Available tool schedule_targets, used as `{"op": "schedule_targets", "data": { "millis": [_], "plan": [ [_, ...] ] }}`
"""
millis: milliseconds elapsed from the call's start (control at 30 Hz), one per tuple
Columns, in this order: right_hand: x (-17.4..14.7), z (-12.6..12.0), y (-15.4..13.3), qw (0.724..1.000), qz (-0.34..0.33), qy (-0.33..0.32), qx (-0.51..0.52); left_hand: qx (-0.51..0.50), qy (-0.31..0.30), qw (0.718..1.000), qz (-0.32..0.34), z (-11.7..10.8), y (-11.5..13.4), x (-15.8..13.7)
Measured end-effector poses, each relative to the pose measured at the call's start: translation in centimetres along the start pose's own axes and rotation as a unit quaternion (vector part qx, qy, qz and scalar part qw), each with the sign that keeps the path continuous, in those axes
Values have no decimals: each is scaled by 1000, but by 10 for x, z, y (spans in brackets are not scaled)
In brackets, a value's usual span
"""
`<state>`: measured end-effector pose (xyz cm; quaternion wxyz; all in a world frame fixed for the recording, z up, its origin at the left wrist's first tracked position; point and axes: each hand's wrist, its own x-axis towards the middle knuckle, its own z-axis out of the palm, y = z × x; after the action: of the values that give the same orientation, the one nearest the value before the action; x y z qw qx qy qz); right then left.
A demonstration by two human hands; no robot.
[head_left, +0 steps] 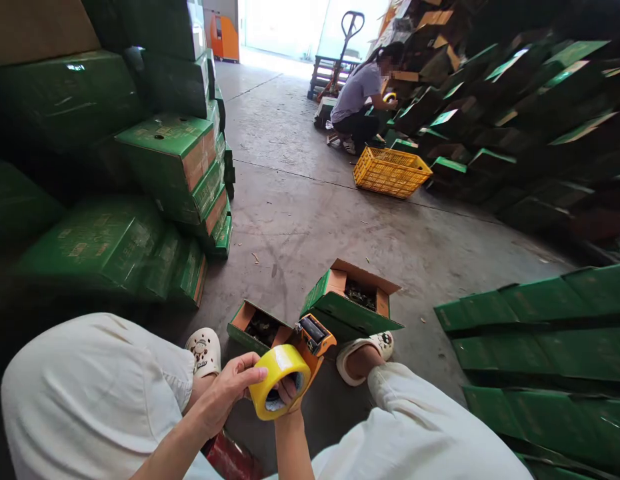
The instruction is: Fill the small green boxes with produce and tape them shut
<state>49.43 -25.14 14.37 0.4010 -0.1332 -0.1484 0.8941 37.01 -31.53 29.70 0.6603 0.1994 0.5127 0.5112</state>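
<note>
My left hand (236, 381) pinches the left side of a thick roll of yellow packing tape (277, 363) between thumb and fingers. Behind the roll, my right hand (290, 408) is closed on an orange tape dispenser (327, 341) with a black roller at its top. Some right-hand fingers show through the roll's core. Whether the roll sits on the dispenser's hub, I cannot tell. Just beyond the hands, a low open green carton (243, 325) holds dark contents. To its right stands a larger green carton (321, 300), flaps up, also with dark contents inside.
Green cartons (160, 160) are stacked at left; flattened or folded ones (530, 320) lie at right. Ahead are a yellow crate (390, 175), a crouching person (357, 97) holding tape, a pallet jack (343, 50) and piled open cartons (465, 120). A red object (233, 460) sits below me.
</note>
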Motion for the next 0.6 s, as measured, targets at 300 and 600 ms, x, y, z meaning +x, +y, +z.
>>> {"op": "schedule_targets", "data": {
  "millis": [300,600],
  "plan": [
    [0,32,-7,992,-32,35,114,5,62,998,17,7,-4,-2],
    [-3,33,-10,994,-31,6,109,-36,51,997,-37,1,-9,-3]
  ]
}}
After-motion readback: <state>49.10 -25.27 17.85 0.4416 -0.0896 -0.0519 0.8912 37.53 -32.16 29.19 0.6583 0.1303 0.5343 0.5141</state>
